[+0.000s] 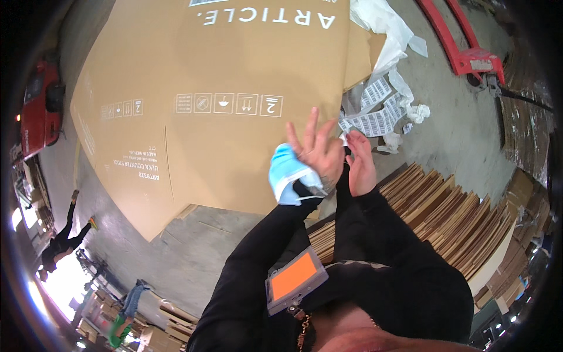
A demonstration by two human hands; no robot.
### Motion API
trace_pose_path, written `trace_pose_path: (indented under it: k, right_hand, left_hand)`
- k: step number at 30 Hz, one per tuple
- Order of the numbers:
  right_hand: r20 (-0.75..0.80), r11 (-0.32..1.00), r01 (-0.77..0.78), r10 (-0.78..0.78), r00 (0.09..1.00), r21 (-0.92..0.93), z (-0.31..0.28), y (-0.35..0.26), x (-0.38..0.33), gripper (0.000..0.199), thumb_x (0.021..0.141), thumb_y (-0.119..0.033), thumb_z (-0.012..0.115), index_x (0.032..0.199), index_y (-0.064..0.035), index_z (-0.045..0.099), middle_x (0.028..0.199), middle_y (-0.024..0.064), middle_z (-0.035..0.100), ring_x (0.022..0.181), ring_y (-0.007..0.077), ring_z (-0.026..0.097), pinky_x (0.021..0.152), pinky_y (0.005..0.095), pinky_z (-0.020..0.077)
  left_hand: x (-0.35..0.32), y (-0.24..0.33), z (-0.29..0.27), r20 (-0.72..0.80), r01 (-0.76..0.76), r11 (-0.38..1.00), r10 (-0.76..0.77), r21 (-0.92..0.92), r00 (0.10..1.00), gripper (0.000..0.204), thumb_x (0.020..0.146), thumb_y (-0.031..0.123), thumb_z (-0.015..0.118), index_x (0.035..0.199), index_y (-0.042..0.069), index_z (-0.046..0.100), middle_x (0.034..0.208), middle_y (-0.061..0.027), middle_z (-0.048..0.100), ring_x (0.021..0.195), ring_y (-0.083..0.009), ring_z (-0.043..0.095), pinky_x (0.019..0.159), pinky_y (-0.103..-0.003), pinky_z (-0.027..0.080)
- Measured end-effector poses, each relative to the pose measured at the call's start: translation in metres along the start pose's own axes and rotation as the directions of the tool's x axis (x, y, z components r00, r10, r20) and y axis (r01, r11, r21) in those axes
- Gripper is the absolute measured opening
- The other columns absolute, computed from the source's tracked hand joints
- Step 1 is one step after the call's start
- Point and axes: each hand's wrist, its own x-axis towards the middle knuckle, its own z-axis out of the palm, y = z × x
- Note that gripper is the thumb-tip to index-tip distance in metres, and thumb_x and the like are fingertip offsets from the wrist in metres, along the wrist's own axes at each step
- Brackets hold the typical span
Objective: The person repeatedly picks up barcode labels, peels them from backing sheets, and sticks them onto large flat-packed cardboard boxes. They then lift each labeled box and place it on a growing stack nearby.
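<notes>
Several barcode labels (375, 124) beside printed brown cardboard (234, 152)

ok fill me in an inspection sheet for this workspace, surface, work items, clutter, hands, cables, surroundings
Surface: grey floor, with marks.
Work items: large brown cardboard in front of the person, printed in white.
Clutter: crumpled white wrapping and barcoded label sheets beside the cardboard.
Hands: left hand has spread fingers, blue face mask at its wrist; right hand is by a small white piece, grip unclear.
Cables: nothing seen.
Surroundings: red pallet jack, row of cardboard sheets, two distant people.
</notes>
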Motion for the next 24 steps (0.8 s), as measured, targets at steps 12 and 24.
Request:
trace_pose_path:
  k: [12, 24]
  right_hand:
    - [0.018, 0.64, -0.046, 0.094, 0.995, -0.767, -0.116, 0.158, 0.046, 0.036, 0.09, -0.023, 0.066, 0.113, 0.0031, 0.057, 0.107, 0.0171, 0.065, 0.1, 0.0252, 0.061, 0.087, 0.0358, 0.047]
    - [0.152, 0.353, 0.161, -0.053, 0.987, -0.922, -0.159, 0.081, 0.098, 0.038, 0.097, -0.025, 0.057, 0.122, 0.0029, 0.052, 0.112, 0.0176, 0.063, 0.103, 0.0277, 0.06, 0.091, 0.0376, 0.046]
  left_hand:
    - [-0.087, -0.09, -0.149, -0.36, 0.221, 0.661, -0.623, -0.717, 0.694, 0.012, 0.085, -0.004, 0.062, 0.096, 0.001, 0.063, 0.126, -0.0161, 0.056, 0.131, -0.033, 0.045, 0.11, -0.046, 0.032]
    - [-0.087, -0.052, -0.123, -0.039, 0.157, 0.157, -0.818, -0.975, 0.574, 0.016, 0.087, 0.0, 0.063, 0.103, 0.0, 0.062, 0.129, -0.0155, 0.055, 0.11, -0.0203, 0.057, 0.101, -0.035, 0.04]
